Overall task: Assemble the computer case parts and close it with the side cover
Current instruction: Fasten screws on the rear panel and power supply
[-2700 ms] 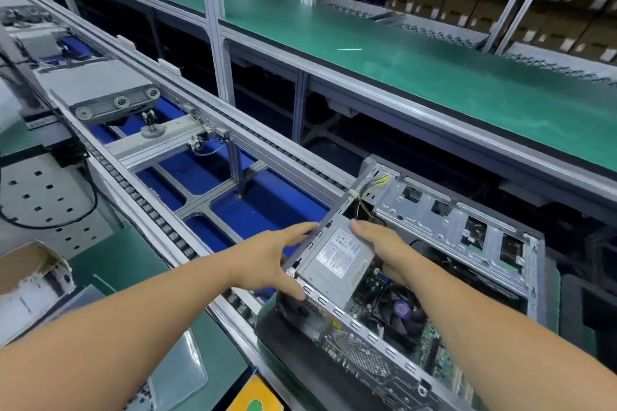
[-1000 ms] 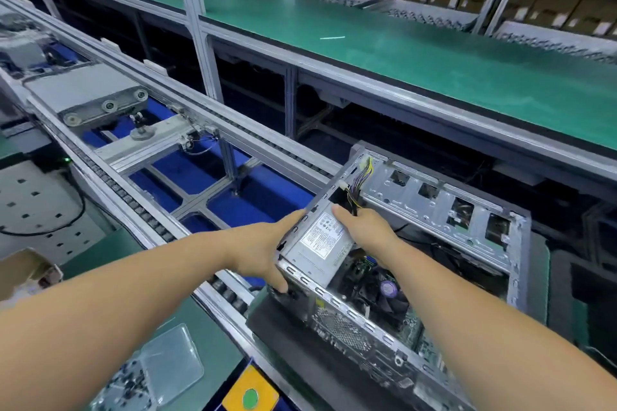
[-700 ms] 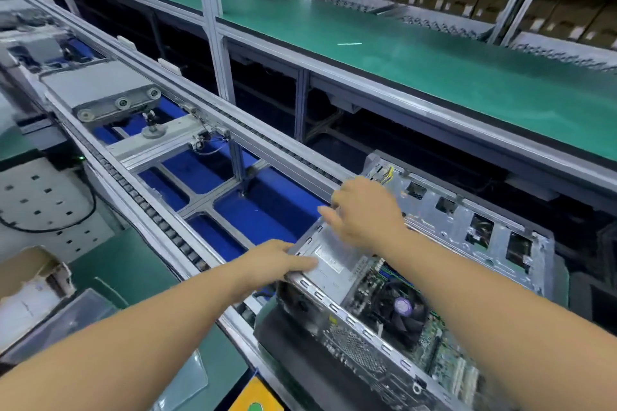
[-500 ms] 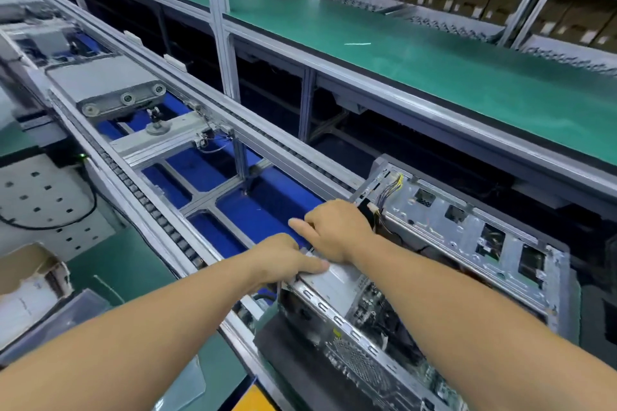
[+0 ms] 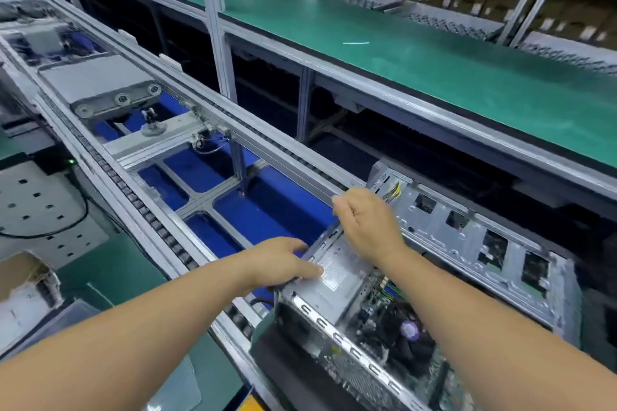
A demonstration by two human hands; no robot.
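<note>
as if to brace against a push, clamps the computer case [image 5: 467, 243] at its near-left end wall with the left hand [image 5: 277, 265]: thumb laid on top of the power supply [image 5: 337, 280], fingers wrapped over the outer face of the wall, forearm low and reaching in from the left. probably serves as a counter-hold, keeping the case from sliding on the dark pallet [image 5: 293, 374] beside the conveyor [image 5: 140, 207].

reaches over with the right hand [image 5: 367, 227], wrist raised and knuckles up, fingers curled down at the far end of the power supply, just beside the yellow and black wires [image 5: 394, 188]. hides its own fingertips, so cannot tell whether grasping the unit, tucking the wires or only pressing.

looks like seating the power supply into the near-left corner of the case, next to the fan [image 5: 409, 330] on the board. leaves the case lying open side up, interior exposed; shows no side cover anywhere, so closing not yet begun.
</note>
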